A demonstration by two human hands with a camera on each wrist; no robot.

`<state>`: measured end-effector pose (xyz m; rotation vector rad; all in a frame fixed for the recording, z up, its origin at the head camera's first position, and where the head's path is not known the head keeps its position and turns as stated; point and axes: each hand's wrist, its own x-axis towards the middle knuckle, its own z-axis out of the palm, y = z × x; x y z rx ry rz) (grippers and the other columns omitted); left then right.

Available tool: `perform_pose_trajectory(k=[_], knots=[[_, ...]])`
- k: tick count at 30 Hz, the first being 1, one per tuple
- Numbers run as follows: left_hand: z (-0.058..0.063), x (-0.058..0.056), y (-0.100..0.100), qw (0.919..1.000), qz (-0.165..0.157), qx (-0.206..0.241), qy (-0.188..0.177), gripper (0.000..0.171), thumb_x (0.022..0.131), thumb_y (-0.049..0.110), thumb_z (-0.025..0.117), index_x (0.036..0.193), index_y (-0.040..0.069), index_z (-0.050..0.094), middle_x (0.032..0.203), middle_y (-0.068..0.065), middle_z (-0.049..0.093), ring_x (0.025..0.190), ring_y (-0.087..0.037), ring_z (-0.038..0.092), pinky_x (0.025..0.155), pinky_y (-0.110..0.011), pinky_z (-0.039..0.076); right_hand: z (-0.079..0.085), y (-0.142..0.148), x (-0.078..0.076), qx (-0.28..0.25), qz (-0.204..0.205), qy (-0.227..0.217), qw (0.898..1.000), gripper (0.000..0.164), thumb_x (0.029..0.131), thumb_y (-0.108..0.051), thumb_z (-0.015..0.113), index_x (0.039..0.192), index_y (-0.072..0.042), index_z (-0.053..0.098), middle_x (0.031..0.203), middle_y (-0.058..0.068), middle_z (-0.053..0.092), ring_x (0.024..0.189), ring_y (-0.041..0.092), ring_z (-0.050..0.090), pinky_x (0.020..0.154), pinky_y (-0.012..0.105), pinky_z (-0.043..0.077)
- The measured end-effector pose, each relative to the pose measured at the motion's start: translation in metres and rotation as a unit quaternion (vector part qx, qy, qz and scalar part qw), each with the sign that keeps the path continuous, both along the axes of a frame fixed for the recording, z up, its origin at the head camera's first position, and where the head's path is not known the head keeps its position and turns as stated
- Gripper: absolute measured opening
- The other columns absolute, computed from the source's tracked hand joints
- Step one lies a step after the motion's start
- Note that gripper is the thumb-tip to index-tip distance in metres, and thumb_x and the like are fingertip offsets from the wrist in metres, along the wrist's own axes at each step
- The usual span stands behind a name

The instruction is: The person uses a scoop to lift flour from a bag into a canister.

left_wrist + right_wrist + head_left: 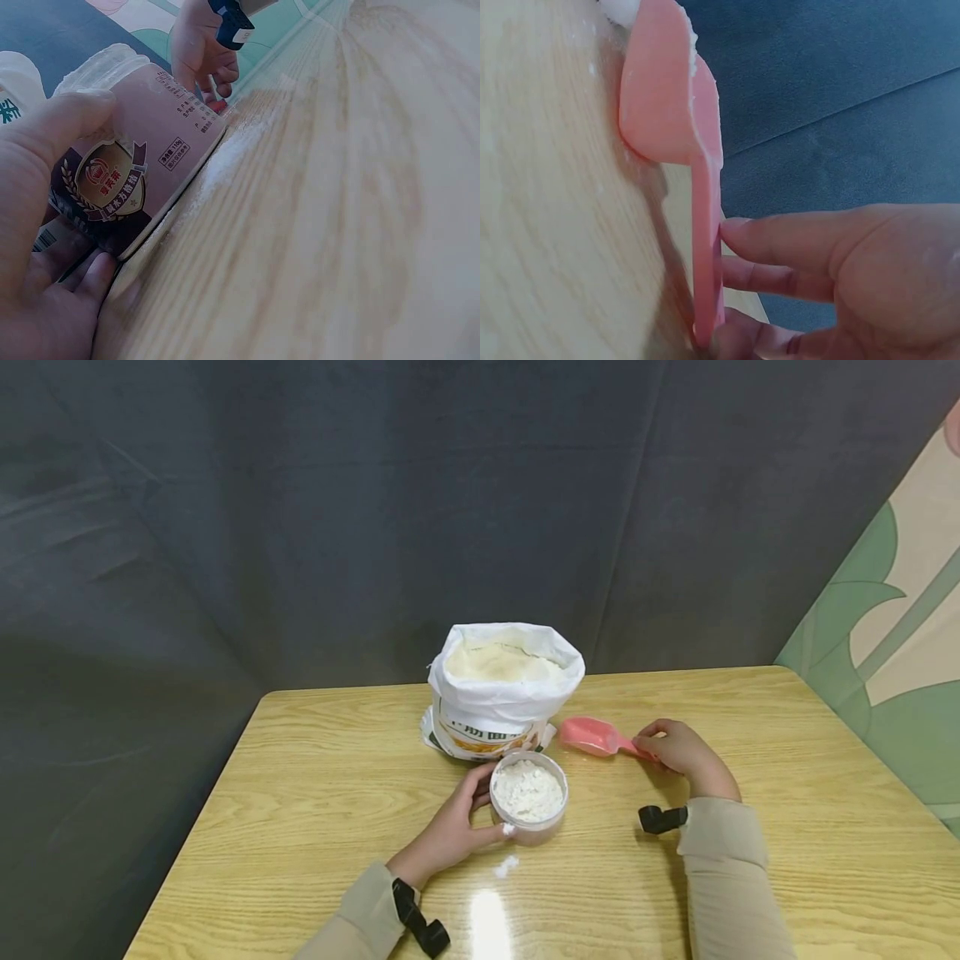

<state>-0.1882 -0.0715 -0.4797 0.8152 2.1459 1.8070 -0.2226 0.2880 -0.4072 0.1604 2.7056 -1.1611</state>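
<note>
My left hand (457, 831) grips a round clear jar (530, 835) from its left side, with the thumb at the front and the fingers behind. White flour (528, 790) fills the jar nearly to the rim. In the left wrist view the jar's printed label (109, 180) faces the camera. Over to the right, a pink scoop (592, 737) has its bowl on the table and its handle (707, 255) slightly raised. My right hand (686, 756) holds that handle near its end with thumb and fingertips. A little flour clings to the scoop's rim.
Behind the jar stands an open white flour bag (506, 697) with its top rolled down. Spilled flour (507, 866) lies on the wooden table (322, 793) in front of the jar. A dark curtain (450, 510) hangs along the table's far edge.
</note>
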Motion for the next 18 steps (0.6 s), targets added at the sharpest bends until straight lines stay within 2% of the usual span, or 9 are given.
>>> perform_pose_trajectory(k=[7,12,14,16,17,18], knots=[[-0.001,0.0,-0.002,1.0,0.005,0.002,0.003,0.086,0.087,0.008,0.081,0.156,0.011,0.03,0.155,-0.01,0.038,0.141,-0.026,0.041,0.116,-0.03,0.037,-0.002,-0.001,-0.004,0.004,0.001,-0.005,1.0,0.037,0.104,-0.021,0.055,0.123,0.011,0.052,0.071,0.005,0.055,0.059,0.016,0.047,0.056,0.03,0.043],[-0.001,-0.002,-0.005,0.9999,-0.006,-0.011,0.0,0.087,0.087,0.009,0.081,0.156,0.011,0.029,0.157,-0.011,0.036,0.143,-0.027,0.039,0.118,-0.035,0.036,-0.004,0.001,-0.004,0.023,0.007,0.007,1.0,0.04,0.105,-0.024,0.052,0.123,0.012,0.053,0.076,0.006,0.055,0.064,0.018,0.051,0.06,0.031,0.045],[0.002,-0.003,-0.008,0.9989,-0.004,-0.045,0.012,0.087,0.086,0.012,0.082,0.156,0.013,0.03,0.158,-0.01,0.036,0.144,-0.026,0.038,0.119,-0.039,0.035,-0.004,0.002,-0.003,0.033,0.005,0.013,0.999,0.042,0.105,-0.026,0.05,0.123,0.012,0.052,0.078,0.008,0.055,0.067,0.019,0.052,0.061,0.032,0.046],[0.008,-0.003,-0.012,0.9942,0.003,-0.101,0.039,0.086,0.086,0.015,0.083,0.156,0.014,0.032,0.157,-0.01,0.037,0.144,-0.026,0.038,0.119,-0.042,0.034,-0.005,0.003,-0.002,0.041,0.001,0.019,0.999,0.043,0.106,-0.027,0.048,0.123,0.012,0.052,0.082,0.011,0.056,0.07,0.022,0.053,0.063,0.032,0.046],[0.012,-0.002,-0.015,0.9882,0.007,-0.14,0.062,0.086,0.086,0.017,0.083,0.155,0.015,0.033,0.156,-0.01,0.038,0.143,-0.027,0.038,0.118,-0.044,0.035,-0.006,0.004,-0.002,0.043,-0.001,0.023,0.999,0.043,0.106,-0.027,0.047,0.124,0.012,0.052,0.085,0.014,0.057,0.072,0.023,0.054,0.064,0.033,0.047],[0.017,-0.002,-0.019,0.9778,0.013,-0.186,0.096,0.085,0.086,0.02,0.083,0.155,0.016,0.034,0.155,-0.009,0.04,0.142,-0.027,0.039,0.118,-0.045,0.036,-0.006,0.005,-0.001,0.045,-0.003,0.026,0.999,0.043,0.106,-0.027,0.047,0.124,0.012,0.052,0.09,0.016,0.058,0.074,0.024,0.055,0.066,0.033,0.048]])
